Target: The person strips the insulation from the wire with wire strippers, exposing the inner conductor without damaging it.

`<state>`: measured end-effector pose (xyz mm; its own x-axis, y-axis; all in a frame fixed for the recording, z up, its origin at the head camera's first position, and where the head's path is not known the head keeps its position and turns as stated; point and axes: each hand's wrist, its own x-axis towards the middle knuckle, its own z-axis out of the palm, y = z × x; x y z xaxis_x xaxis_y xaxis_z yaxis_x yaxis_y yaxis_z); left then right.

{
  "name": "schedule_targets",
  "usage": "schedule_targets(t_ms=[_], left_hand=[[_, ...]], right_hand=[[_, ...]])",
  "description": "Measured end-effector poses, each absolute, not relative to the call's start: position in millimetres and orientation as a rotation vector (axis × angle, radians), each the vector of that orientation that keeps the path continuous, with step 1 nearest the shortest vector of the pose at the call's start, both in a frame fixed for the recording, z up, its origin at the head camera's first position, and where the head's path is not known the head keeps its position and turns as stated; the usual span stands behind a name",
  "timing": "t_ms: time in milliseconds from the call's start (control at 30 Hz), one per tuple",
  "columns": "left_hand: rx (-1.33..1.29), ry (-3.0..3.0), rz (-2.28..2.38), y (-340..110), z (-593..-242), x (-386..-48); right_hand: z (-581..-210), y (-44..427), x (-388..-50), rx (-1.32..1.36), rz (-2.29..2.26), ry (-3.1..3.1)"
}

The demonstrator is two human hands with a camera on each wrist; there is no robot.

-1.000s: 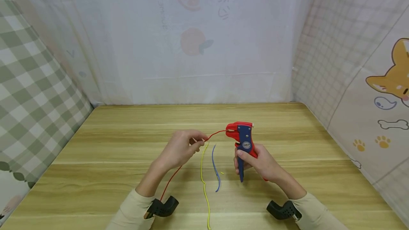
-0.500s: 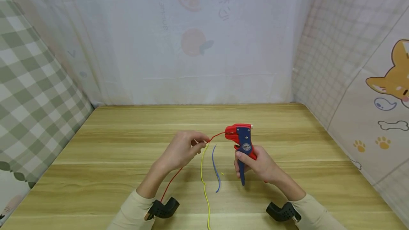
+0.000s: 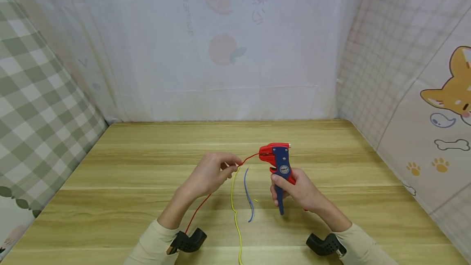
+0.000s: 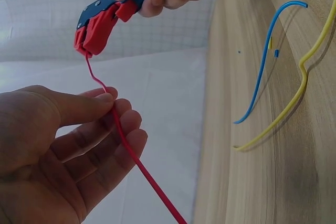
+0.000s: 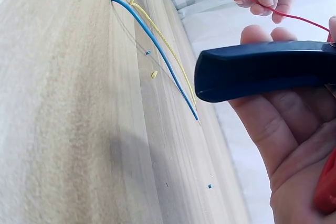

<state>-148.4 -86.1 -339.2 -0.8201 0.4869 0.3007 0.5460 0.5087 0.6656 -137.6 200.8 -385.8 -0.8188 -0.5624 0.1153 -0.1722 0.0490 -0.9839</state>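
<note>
Between thumb and forefinger my left hand (image 3: 211,173) pinches a red wire (image 3: 251,157), whose rear length trails down past the wrist. The wire's front end sits in the red jaws of a wire stripper (image 3: 282,160) with dark blue body. My right hand (image 3: 298,189) grips the stripper's handles, head up and pointing left. In the left wrist view the red wire (image 4: 128,148) crosses the curled fingers and bends slightly before the tool. The right wrist view has the blue handle (image 5: 262,69) in front of the right fingers. How deep the wire goes into the jaws is hidden.
A yellow wire (image 3: 235,212) with a kink lies on the wooden table (image 3: 147,154), beside a shorter blue wire (image 3: 248,195). Small yellow (image 5: 154,74) and blue offcuts (image 5: 148,52) lie close by. Printed cloth hangs behind and at both sides.
The stripper and right hand have lowered slightly, and its handle's lower end has shifted a little right. The left hand has edged slightly right and down, still pinching the red wire.
</note>
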Motion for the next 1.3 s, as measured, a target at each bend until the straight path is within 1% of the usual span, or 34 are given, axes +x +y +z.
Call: schedule_targets(t_ms=[567,1133,1300], left_hand=[[-0.902,-2.709,-1.226,-85,-336,-149],[-0.924,-2.747,-1.242,-87,-343,-151],[-0.939,-2.753,-1.261,-88,-346,-152]], right_hand=[[-385,201,-138,-0.770,-1.842,2.026],[-391,194,-133,-0.595,-1.838,2.154],[-392,196,-135,-0.599,-1.866,2.186]])
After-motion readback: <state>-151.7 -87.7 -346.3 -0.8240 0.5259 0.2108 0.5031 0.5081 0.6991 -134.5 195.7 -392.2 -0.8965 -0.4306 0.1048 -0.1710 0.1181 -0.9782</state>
